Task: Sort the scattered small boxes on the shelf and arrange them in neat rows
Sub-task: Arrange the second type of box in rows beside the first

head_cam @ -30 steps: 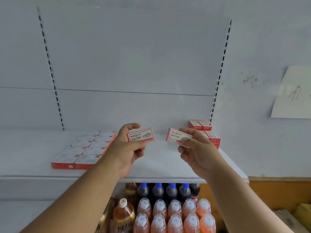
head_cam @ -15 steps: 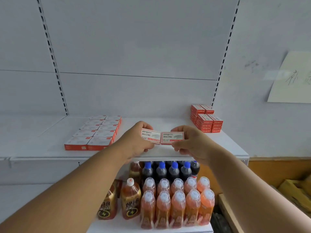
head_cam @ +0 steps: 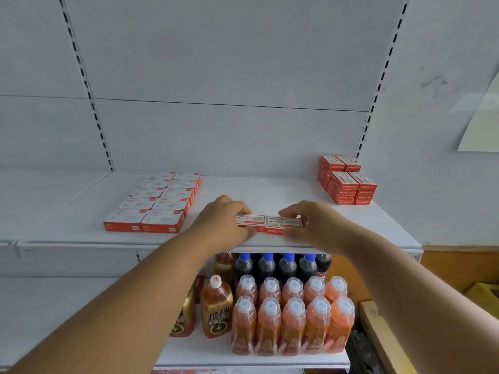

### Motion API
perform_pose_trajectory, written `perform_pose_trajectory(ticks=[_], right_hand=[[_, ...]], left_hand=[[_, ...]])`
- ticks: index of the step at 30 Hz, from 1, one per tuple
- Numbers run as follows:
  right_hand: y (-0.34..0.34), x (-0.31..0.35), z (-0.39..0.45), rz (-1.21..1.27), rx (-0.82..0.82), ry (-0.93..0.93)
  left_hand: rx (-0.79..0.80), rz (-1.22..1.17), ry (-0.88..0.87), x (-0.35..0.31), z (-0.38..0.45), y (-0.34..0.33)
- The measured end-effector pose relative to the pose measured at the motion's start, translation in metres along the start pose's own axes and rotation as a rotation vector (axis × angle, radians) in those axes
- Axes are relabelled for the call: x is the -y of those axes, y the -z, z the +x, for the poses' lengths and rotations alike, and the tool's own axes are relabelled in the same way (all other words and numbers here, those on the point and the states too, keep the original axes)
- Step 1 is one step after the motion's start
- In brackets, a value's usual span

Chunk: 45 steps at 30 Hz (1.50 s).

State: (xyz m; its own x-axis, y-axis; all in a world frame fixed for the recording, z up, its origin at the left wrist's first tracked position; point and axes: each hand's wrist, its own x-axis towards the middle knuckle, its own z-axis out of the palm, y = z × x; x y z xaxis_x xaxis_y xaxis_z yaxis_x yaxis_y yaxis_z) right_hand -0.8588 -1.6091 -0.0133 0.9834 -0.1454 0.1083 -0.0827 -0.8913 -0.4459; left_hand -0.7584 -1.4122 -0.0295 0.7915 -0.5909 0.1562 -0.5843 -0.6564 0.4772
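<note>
Two small red-and-white boxes lie side by side near the front of the white shelf (head_cam: pixel 256 190). My left hand (head_cam: pixel 221 225) grips the left box (head_cam: pixel 249 221) by its left end. My right hand (head_cam: pixel 316 225) grips the right box (head_cam: pixel 283 222) by its right end. The two boxes touch end to end and sit low on the shelf surface. To the left, several matching boxes lie flat in two neat rows (head_cam: pixel 159 202). At the back right, more boxes stand in stacks (head_cam: pixel 347 179).
Below the shelf stand orange drink bottles (head_cam: pixel 291 319), dark blue-capped bottles (head_cam: pixel 278 265) and amber bottles (head_cam: pixel 216 306). A paper sheet (head_cam: pixel 483 122) hangs on the right wall. Cardboard boxes (head_cam: pixel 383 338) sit low at the right.
Both hands brought their boxes together and lowered them from mid-air to the shelf front. The view tilted down, showing more of the bottles below.
</note>
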Motion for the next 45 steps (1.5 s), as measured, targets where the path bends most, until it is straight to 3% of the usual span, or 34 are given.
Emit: perform_pose_trajectory(ticks=[11,30,39,45], right_hand=[[-0.012,0.004,-0.005,0.039,-0.089,-0.004],[-0.012,0.005,-0.006,-0.019,-0.126,-0.071],[-0.015,-0.008,-0.001,-0.042,-0.144,0.012],[0.000,-0.021,0.007,-0.043,-0.059,0.019]], left_hand=[[-0.057,0.005,-0.061,0.007,-0.007,0.000],[0.053,0.035,-0.085,-0.002,0.010,0.000],[0.068,0.054,-0.097,-0.002,0.008,0.002],[0.153,0.297,0.023,-0.017,0.010,0.015]])
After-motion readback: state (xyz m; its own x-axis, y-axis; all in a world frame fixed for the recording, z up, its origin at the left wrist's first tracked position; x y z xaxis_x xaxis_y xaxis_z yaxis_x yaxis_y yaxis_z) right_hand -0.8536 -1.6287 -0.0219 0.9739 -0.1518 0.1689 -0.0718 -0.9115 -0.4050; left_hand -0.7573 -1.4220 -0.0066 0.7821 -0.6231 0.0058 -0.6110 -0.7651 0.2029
